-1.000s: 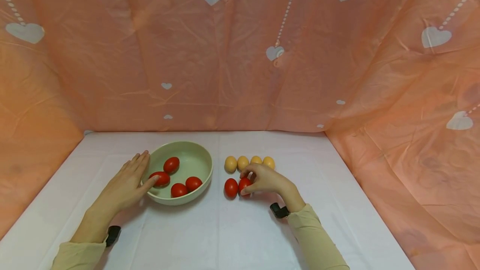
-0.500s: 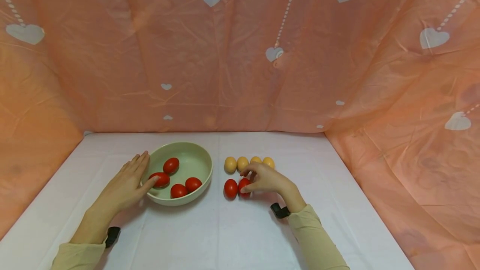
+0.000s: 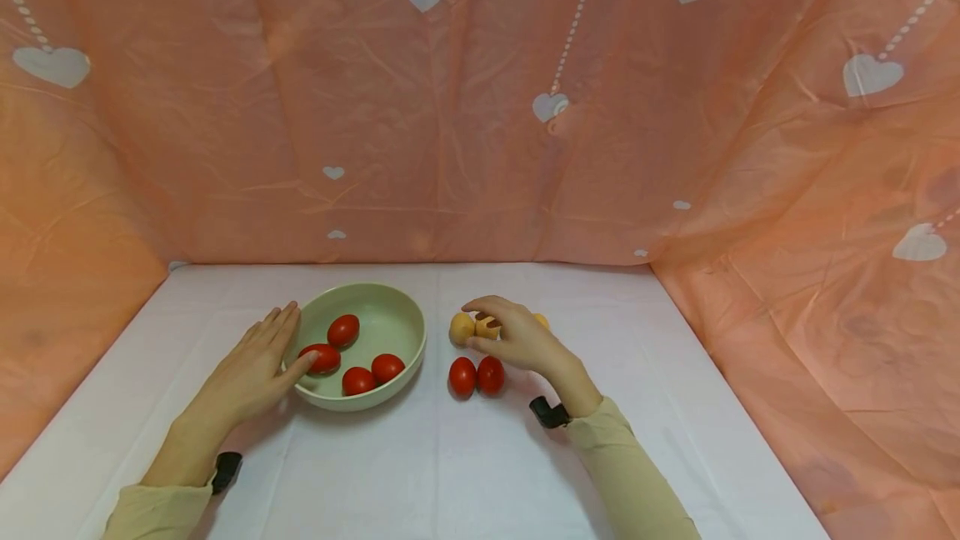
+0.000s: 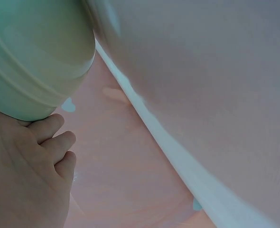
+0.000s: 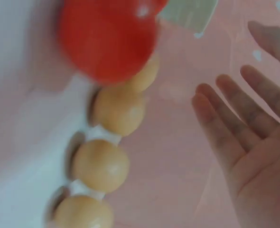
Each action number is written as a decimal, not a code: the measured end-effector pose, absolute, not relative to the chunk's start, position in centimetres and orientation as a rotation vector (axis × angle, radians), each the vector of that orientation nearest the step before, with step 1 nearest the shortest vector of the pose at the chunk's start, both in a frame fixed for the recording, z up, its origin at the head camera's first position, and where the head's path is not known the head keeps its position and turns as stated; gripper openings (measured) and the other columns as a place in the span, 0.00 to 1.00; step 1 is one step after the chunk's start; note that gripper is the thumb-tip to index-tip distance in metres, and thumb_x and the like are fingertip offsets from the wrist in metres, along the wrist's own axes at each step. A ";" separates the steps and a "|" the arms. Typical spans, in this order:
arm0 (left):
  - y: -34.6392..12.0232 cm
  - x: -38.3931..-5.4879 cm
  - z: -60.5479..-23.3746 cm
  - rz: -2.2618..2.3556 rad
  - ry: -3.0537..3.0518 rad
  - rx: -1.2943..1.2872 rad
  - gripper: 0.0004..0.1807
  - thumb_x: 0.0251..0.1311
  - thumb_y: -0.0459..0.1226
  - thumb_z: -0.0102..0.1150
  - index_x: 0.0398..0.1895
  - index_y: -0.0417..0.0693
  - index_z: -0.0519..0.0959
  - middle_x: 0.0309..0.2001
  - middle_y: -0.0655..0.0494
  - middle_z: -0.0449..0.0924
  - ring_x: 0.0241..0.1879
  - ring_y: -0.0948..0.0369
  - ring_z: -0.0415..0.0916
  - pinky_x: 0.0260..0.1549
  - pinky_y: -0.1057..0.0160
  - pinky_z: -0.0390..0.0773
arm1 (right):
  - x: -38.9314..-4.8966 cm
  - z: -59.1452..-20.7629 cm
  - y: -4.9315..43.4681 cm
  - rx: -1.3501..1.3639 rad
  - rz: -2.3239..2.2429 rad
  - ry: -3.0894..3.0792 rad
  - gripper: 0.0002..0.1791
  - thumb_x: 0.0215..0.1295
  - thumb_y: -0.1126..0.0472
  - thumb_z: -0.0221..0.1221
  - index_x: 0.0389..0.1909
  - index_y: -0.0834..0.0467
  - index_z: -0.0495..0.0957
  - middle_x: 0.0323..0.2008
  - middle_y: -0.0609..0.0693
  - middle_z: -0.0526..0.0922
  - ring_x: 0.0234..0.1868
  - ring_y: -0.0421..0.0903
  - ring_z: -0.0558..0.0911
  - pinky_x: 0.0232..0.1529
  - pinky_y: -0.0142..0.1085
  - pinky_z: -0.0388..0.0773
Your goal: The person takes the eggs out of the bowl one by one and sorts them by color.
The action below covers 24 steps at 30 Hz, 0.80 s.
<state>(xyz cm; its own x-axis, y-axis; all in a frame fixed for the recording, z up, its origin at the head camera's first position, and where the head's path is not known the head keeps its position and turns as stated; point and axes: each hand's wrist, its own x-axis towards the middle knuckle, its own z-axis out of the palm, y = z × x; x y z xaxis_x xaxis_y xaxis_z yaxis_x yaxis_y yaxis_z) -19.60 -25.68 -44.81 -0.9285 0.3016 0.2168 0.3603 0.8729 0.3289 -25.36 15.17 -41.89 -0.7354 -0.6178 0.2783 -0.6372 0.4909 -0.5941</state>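
In the head view, my left hand (image 3: pixel 251 373) holds the side of a pale green bowl (image 3: pixel 390 307), thumb over the rim and fingers along the outside. Several glossy red egg-shaped pieces (image 3: pixel 343 330) lie in the bowl, one (image 3: pixel 324 358) right beside the thumb. The left wrist view shows the fingers (image 4: pixel 59 145) below the bowl's outer wall (image 4: pixel 35 61). My right hand (image 3: pixel 525 344) hovers over a row of yellow egg-shaped pieces (image 3: pixel 462 329), partly hiding it. Its fingers are spread, with nothing in them. Two red egg-shaped pieces (image 3: pixel 462 377) lie nearer me.
A white cloth (image 3: pixel 360 473) covers the table. Orange sheeting with pale hearts (image 3: pixel 450 148) hangs behind and at both sides. A black wrist device (image 3: pixel 549 412) shows beside my right wrist.
My right hand has left the right-hand red piece and moved up and away over the yellow row. Both red pieces stay on the cloth. My left hand has not moved.
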 end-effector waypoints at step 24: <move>-25.5 -19.4 -44.5 -0.554 -2.889 -0.506 0.47 0.74 0.54 0.56 0.78 0.24 0.54 0.79 0.27 0.52 0.77 0.30 0.49 0.75 0.32 0.53 | -26.5 -40.2 2.7 1.257 1.038 -2.762 0.24 0.70 0.60 0.67 0.64 0.62 0.78 0.60 0.59 0.82 0.53 0.53 0.85 0.51 0.33 0.85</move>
<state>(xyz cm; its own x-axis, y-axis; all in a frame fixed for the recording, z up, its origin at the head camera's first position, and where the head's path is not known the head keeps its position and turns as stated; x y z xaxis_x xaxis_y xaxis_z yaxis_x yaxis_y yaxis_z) -19.44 -25.46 -44.52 -0.9307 0.2970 0.2137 0.3550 0.8744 0.3308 -26.49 2.68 -40.22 -0.6911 -0.6955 0.1966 -0.6530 0.4841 -0.5824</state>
